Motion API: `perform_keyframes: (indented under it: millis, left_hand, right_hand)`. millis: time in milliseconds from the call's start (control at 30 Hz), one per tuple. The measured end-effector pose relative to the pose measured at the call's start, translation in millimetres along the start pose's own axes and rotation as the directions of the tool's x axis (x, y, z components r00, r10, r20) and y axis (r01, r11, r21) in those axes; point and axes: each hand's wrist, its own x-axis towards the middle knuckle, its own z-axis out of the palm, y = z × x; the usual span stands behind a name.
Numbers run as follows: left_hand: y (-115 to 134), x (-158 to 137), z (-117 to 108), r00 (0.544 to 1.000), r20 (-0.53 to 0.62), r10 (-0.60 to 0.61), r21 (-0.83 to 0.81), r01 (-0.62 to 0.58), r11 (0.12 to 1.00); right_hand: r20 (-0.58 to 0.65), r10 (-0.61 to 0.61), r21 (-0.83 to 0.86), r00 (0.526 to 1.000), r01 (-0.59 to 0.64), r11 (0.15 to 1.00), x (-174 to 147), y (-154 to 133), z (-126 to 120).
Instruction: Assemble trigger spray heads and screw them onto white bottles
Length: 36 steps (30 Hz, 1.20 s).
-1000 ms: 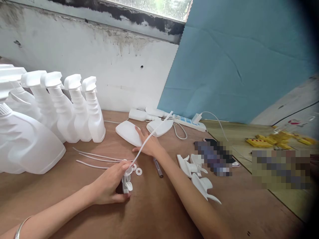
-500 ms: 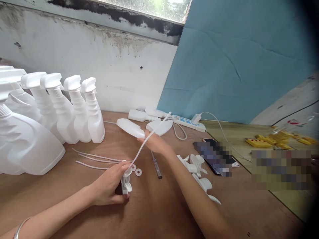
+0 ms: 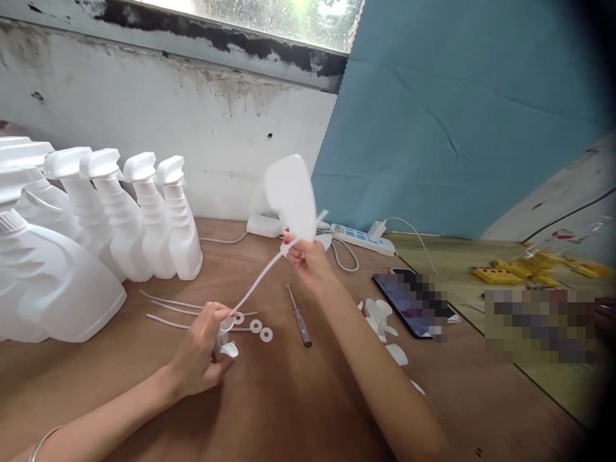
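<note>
A white spray head (image 3: 226, 348) is gripped low over the counter (image 3: 269, 404) by the left hand (image 3: 199, 356), its fingers closed around the side of the part, and a thin tube (image 3: 257, 282) slants up from it. A white bottle (image 3: 291, 189) is held above the counter by the right hand (image 3: 312, 266), base up and tilted, its neck end pinched between the fingers; whether the tube is touched by them as well cannot be told. Washers (image 3: 256, 326) and a screwdriver (image 3: 301, 324) are seen lying between the hands. The step in hand is judged to be the bringing together of bottle and spray head, not yet joined. For the next move, the bottle's mouth would need to be turned and lined up with the tube's free end.
</note>
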Motion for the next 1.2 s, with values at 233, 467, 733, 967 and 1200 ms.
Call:
perform_keyframes:
  millis: [233, 467, 733, 967, 1200]
  left_hand:
    - [-2, 3, 2, 0.997, 0.053, -0.059, 0.105, 0.053, 0.993]
    - [-2, 2, 4, 0.993, 0.074, -0.087, 0.169, 0.073, 0.983]
    - [0, 4, 3, 0.990, 0.100, -0.103, 0.178, 0.084, 0.980]
    - [-3, 3, 5, 0.991, 0.100, -0.092, 0.161, 0.075, 0.984]
    - [-4, 2, 6, 0.994, 0.094, -0.058, 0.144, 0.044, 0.989]
  right_hand:
    - [-0.137, 0.026, 0.269, 0.990, 0.012, 0.963, -18, -29, 13]
    - [-0.097, -0.129, 0.292, 0.987, 0.152, 0.944, -30, -51, 10]
    - [-0.106, -0.225, 0.272, 0.969, 0.246, 0.930, -36, -62, 7]
    - [-0.063, -0.172, 0.298, 0.983, 0.183, 0.937, -39, -51, 16]
    - [-0.035, -0.030, 0.440, 0.999, 0.043, 0.897, -42, -52, 20]
